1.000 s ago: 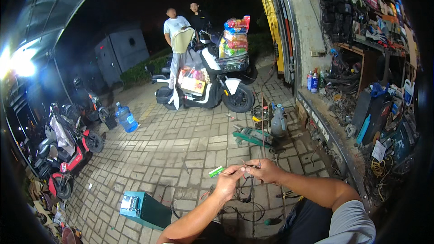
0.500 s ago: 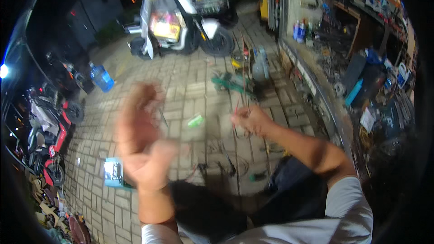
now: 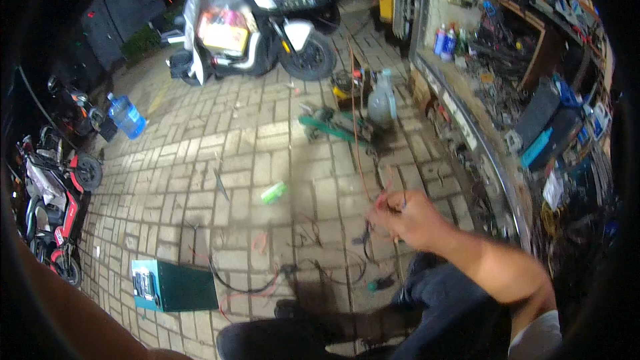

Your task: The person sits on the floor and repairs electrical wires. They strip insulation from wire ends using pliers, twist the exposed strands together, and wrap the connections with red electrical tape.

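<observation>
My right hand (image 3: 408, 219) is closed on thin red and dark wires (image 3: 383, 199), right of centre. A long thin reddish cable (image 3: 358, 163) runs beyond it. My left forearm (image 3: 87, 300) enters at the lower left; its hand is out of view. A teal metal box (image 3: 187, 287) stands on the paving at lower left, with loose cables (image 3: 243, 288) beside it. A small green packet (image 3: 273, 193), a dark pointed tool (image 3: 221, 187) and a green-handled tool (image 3: 381, 283) lie on the ground around my hand.
A loaded white scooter (image 3: 253, 47) stands at the back; more scooters (image 3: 67, 223) line the left. A blue water bottle (image 3: 127, 117), green jack-like tool (image 3: 333, 130) and grey sprayer (image 3: 381, 100) stand on the paving. A cluttered ledge with shelves (image 3: 500, 53) runs along the right.
My hands have separated: the left swung up, then out of view at lower left; the right still holds wire. The view has tilted down, losing the two people at the back.
</observation>
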Tool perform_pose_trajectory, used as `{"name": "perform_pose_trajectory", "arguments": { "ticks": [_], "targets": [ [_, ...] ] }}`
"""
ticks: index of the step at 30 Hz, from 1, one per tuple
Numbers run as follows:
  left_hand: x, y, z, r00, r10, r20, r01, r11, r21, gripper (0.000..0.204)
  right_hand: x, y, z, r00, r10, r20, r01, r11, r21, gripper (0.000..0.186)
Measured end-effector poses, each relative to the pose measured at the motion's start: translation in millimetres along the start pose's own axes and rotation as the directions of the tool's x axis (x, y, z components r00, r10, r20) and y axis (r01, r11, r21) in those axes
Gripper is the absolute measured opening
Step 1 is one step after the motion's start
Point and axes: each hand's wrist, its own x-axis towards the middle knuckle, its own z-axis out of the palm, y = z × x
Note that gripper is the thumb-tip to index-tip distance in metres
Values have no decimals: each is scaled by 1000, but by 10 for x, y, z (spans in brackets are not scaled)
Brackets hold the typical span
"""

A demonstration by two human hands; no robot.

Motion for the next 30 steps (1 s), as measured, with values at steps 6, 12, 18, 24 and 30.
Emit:
{"name": "perform_pose_trajectory", "arguments": {
  "ticks": [6, 12, 18, 24, 30],
  "targets": [
    [-50, 292, -319, 999, -35, -27, 37, 997, 72, 65, -43, 461, -104, 993, 112, -47, -101, 976, 194, 21],
    [-243, 198, -238, 1000, 8, -21, -3, 977, 213, 63, -86, 294, -259, 998, 24, -60, -10, 975, 222, 22],
    [251, 232, -351, 990, 15, 139, -66, 927, 368, 62, 4, 102, -119, 1000, 9, 11, -11, 980, 199, 23],
    [455, 75, -72, 985, 106, 133, -138, 955, 263, 60, -148, 167, -252, 998, 43, -39, -36, 987, 158, 27],
    [740, 410, -166, 989, 133, -60, -107, 941, 320, 58, -97, -19, 102, 991, -118, 65, 116, 993, 38, 29]
  ]
}}
